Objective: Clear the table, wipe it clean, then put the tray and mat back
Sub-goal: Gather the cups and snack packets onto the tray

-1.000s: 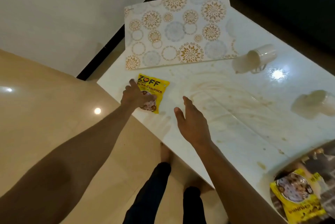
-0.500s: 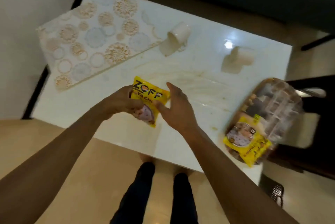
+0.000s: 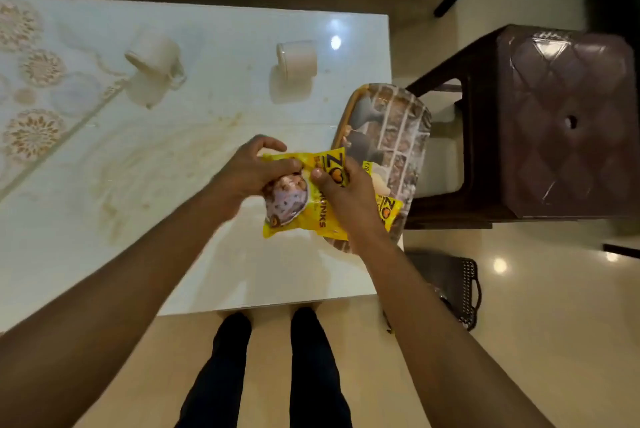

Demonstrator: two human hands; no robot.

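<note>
A yellow soya chunks packet is held above the white table near its right edge. My left hand grips the packet's left side and my right hand grips its top right. Right behind them a patterned oval tray overhangs the table's right edge, with a second yellow packet lying in it, partly hidden by my right hand. A floral mat lies at the table's far left. Brownish smears stain the tabletop.
Two white cups lie tipped on their sides, one beside the mat, the other at the back right. A dark brown plastic stool stands right of the table. A black basket sits on the floor below the tray.
My left hand lifted the yellow packet off the table's left side and carried it right to the tray. My right hand took hold of it too. The view swung right.
</note>
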